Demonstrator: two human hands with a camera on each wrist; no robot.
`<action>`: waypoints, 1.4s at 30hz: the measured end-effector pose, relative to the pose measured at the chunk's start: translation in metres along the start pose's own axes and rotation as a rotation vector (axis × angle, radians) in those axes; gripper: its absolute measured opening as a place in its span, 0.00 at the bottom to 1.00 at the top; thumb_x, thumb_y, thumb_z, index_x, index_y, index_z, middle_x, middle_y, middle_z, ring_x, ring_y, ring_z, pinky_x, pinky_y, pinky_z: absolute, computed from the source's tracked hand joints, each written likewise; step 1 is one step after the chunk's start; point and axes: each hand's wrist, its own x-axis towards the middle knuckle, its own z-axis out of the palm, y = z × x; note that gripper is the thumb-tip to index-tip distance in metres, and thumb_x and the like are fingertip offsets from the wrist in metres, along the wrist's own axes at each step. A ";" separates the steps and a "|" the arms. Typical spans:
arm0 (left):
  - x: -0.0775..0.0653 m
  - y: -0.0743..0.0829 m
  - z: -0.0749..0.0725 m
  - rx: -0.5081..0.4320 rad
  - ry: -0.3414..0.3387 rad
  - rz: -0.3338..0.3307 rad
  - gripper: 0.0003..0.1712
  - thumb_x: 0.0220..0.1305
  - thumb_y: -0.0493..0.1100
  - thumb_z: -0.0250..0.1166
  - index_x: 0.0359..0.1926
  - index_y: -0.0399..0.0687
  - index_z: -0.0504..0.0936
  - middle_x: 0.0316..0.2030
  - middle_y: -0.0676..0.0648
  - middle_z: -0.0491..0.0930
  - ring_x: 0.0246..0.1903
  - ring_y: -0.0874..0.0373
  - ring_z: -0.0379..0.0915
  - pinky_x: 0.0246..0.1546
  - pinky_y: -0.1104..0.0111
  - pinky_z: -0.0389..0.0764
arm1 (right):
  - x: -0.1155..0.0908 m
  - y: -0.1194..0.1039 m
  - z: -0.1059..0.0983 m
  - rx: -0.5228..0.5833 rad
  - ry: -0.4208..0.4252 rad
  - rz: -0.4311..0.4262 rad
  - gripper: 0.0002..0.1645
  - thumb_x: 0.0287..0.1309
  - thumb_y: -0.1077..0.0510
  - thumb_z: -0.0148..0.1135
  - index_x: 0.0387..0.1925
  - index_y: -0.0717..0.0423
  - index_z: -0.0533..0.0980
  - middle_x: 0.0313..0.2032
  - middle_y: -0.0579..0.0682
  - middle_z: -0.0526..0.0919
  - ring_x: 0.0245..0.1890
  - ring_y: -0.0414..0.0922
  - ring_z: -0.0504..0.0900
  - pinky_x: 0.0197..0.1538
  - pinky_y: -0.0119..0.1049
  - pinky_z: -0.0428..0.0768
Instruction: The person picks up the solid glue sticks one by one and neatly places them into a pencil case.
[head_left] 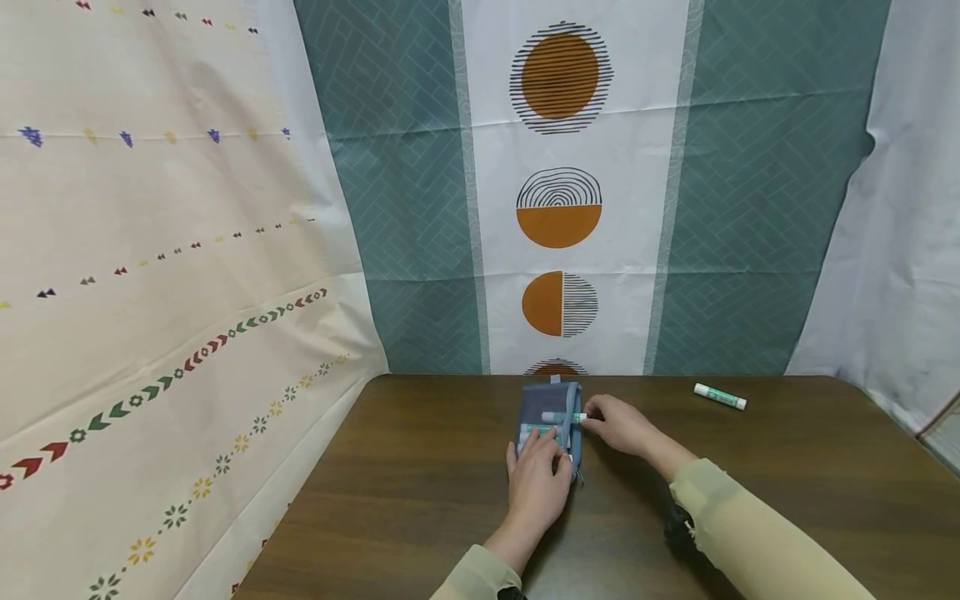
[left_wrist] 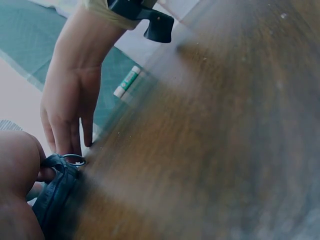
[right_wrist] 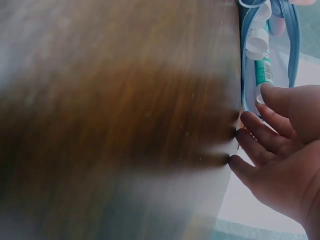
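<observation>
A grey-blue zippered mesh pouch [head_left: 534,402] lies on the table with its open side facing right. My left hand [head_left: 537,485] lies over its near part and grips the edge of the opening, one finger reaching inside. With thumb and fingertips, my right hand [head_left: 621,427] pinches the white end of a green-and-white glue stick [right_wrist: 263,75], most of which sits within the pouch mouth. More white-capped glue sticks [right_wrist: 257,42] show beside it in the opening. In the left wrist view, a zipper ring [left_wrist: 74,160] hangs at the pouch's near end.
Another green-and-white glue stick [head_left: 720,397] lies at the back right of the brown wooden table [head_left: 405,467]. Patterned cloths [head_left: 405,208] hang behind the table and along its left side.
</observation>
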 end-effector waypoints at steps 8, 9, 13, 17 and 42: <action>0.001 0.000 0.001 0.016 0.001 0.007 0.12 0.74 0.40 0.65 0.29 0.54 0.81 0.68 0.46 0.84 0.77 0.40 0.69 0.76 0.26 0.51 | -0.016 -0.039 -0.016 0.003 -0.010 -0.048 0.15 0.76 0.51 0.69 0.47 0.60 0.84 0.46 0.57 0.86 0.47 0.53 0.84 0.55 0.60 0.82; 0.001 0.000 0.001 0.017 0.001 0.007 0.12 0.74 0.40 0.64 0.29 0.54 0.81 0.68 0.46 0.84 0.77 0.40 0.69 0.76 0.26 0.51 | -0.016 -0.038 -0.015 0.012 -0.010 -0.043 0.14 0.76 0.51 0.69 0.47 0.60 0.84 0.47 0.57 0.86 0.48 0.53 0.84 0.56 0.60 0.82; 0.001 0.000 0.000 0.017 -0.002 0.003 0.13 0.74 0.40 0.64 0.29 0.54 0.81 0.69 0.46 0.84 0.77 0.40 0.69 0.76 0.26 0.51 | -0.011 -0.037 -0.011 0.060 -0.008 -0.001 0.12 0.74 0.53 0.71 0.46 0.59 0.86 0.49 0.57 0.86 0.53 0.57 0.84 0.61 0.61 0.81; 0.001 0.000 0.000 0.010 -0.003 0.002 0.13 0.74 0.40 0.65 0.29 0.54 0.81 0.69 0.45 0.84 0.77 0.40 0.69 0.76 0.26 0.50 | -0.008 -0.036 -0.008 0.054 0.006 -0.005 0.13 0.72 0.54 0.72 0.47 0.60 0.88 0.49 0.58 0.86 0.54 0.59 0.84 0.60 0.62 0.81; 0.002 0.002 0.000 0.013 0.001 -0.005 0.12 0.74 0.40 0.65 0.29 0.53 0.82 0.69 0.45 0.84 0.77 0.40 0.70 0.76 0.26 0.51 | -0.009 -0.047 -0.001 0.045 0.008 0.042 0.15 0.72 0.58 0.71 0.53 0.63 0.89 0.54 0.64 0.82 0.57 0.64 0.78 0.63 0.63 0.76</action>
